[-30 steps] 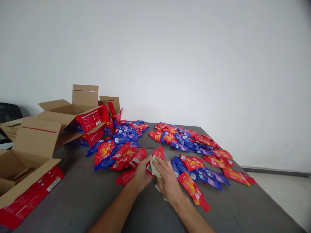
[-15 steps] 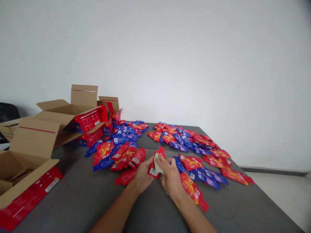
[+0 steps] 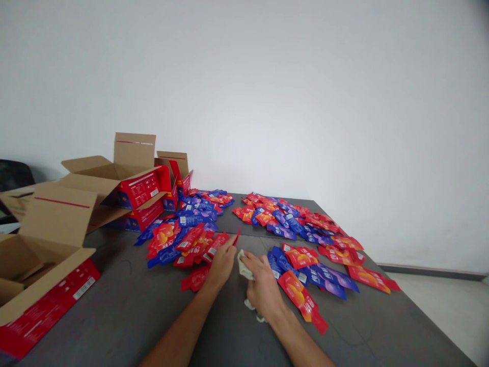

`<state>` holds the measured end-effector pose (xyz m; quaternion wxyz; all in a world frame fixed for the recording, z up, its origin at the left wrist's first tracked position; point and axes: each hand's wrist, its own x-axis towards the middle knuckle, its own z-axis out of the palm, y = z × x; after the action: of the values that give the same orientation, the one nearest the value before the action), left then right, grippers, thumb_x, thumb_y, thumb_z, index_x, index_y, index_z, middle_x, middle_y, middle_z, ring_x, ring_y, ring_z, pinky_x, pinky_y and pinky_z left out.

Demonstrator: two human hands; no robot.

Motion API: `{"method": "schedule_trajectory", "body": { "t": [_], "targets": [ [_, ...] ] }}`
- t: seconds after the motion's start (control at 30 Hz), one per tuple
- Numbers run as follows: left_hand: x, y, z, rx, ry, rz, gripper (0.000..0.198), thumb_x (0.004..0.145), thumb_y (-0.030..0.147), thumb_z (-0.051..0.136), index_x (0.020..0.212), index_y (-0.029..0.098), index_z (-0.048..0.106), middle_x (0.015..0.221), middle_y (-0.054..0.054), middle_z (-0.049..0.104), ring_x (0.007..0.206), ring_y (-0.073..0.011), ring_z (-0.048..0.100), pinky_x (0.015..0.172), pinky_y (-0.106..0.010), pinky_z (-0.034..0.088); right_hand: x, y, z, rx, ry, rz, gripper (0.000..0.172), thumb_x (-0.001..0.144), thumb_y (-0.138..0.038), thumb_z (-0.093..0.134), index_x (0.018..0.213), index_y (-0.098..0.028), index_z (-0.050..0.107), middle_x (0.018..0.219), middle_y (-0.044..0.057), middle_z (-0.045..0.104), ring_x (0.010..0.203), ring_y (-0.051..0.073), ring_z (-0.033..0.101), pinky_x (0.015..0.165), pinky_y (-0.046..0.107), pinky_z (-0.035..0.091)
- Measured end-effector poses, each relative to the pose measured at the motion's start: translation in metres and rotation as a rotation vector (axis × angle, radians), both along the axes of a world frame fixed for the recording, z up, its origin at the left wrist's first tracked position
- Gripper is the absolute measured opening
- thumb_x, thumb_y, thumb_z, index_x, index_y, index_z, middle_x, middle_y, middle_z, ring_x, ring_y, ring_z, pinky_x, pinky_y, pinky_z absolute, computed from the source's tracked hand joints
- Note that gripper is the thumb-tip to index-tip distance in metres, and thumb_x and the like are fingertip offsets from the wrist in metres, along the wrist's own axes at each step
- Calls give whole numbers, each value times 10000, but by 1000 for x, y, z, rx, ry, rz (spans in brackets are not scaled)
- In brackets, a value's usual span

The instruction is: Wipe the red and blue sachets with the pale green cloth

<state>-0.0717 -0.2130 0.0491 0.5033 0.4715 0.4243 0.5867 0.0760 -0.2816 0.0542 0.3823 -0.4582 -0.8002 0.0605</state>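
Note:
My left hand [image 3: 222, 265] is closed on a red pouch [image 3: 237, 236], turned almost edge-on so that only a thin strip shows above the fingers. A pale cloth [image 3: 245, 267] is bunched in my right hand [image 3: 263, 284], its loose ends hanging below the palm. A small gap separates the two hands over the dark table. Beside my left hand lies a pile of red and blue pouches [image 3: 191, 245]. Close to my right hand, a red pouch with orange fruit on it [image 3: 300, 294] lies by several blue ones [image 3: 324, 278].
Open cardboard boxes with red sides [image 3: 49, 300] stand along the left, some stacked [image 3: 139, 191]. More pouches are heaped at the back left [image 3: 206, 204] and back right [image 3: 275, 211] of the grey table [image 3: 229, 336]. A white wall [image 3: 244, 102] rises behind.
My hands have moved apart: the cloth has come off the red pouch. My left hand has tilted the pouch from face-up to edge-on.

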Motion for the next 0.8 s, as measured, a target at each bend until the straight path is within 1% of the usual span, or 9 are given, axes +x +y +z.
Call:
{"method": "schedule_trajectory", "body": {
  "t": [0.07,0.13,0.2,0.27,0.37,0.43,0.53,0.67,0.8],
  "targets": [
    [-6,4,-6,198,357,87,467,756,194,634,1221,206,679,1402,-111,585,1376,-291,439,1189,-431,257,7,7,-5,10,19,-55,797,630,102,430,1322,-242,623,1367,78,619,1207,256,586,1010,449,428],
    [-11,7,-13,302,684,148,532,774,186,626,1306,208,629,1463,-128,519,1402,-310,394,1193,-462,223,13,13,-9,13,30,-98,750,649,102,433,1289,-224,649,1353,85,629,1205,264,592,1003,451,439],
    [-16,9,-21,304,917,189,535,792,165,600,1322,232,616,1468,-133,502,1390,-333,387,1161,-502,251,17,16,-11,14,32,-130,723,658,104,437,1263,-216,668,1334,90,642,1189,270,602,986,449,456],
    [-19,10,-26,262,1089,220,488,791,140,587,1262,249,655,1435,-136,524,1370,-360,387,1121,-539,278,19,18,-11,11,28,-153,713,656,107,445,1243,-222,683,1314,88,656,1161,269,616,965,437,475],
    [-21,9,-29,236,1219,246,374,796,141,581,1129,241,718,1374,-143,568,1368,-387,371,1111,-567,262,21,17,-9,6,15,-187,709,644,112,452,1219,-222,698,1283,83,675,1123,269,631,940,418,496],
    [-17,7,-29,256,1200,256,324,811,162,573,1087,221,732,1354,-160,581,1389,-402,341,1130,-580,222,23,18,-8,13,0,-204,712,635,117,447,1211,-216,699,1263,78,686,1135,276,627,958,425,487],
    [-3,3,-30,287,990,179,284,817,195,580,1050,205,742,1322,-179,604,1408,-406,327,1160,-580,169,32,20,-7,35,-5,-257,707,627,119,442,1189,-219,707,1252,69,691,1108,286,629,957,432,482],
    [23,-8,-32,312,633,-120,312,827,270,617,1119,267,729,1376,-130,597,1432,-356,342,1204,-542,111,48,26,-8,63,2,-357,684,628,93,462,1187,-218,705,1247,63,688,1009,283,624,918,418,500],
    [42,-25,-29,397,566,-427,404,897,330,539,1287,322,646,1478,-87,526,1473,-331,291,1200,-557,107,62,29,-7,94,-33,-453,646,623,58,492,1162,-221,713,1200,76,703,993,296,603,906,422,487]
  ]
}}
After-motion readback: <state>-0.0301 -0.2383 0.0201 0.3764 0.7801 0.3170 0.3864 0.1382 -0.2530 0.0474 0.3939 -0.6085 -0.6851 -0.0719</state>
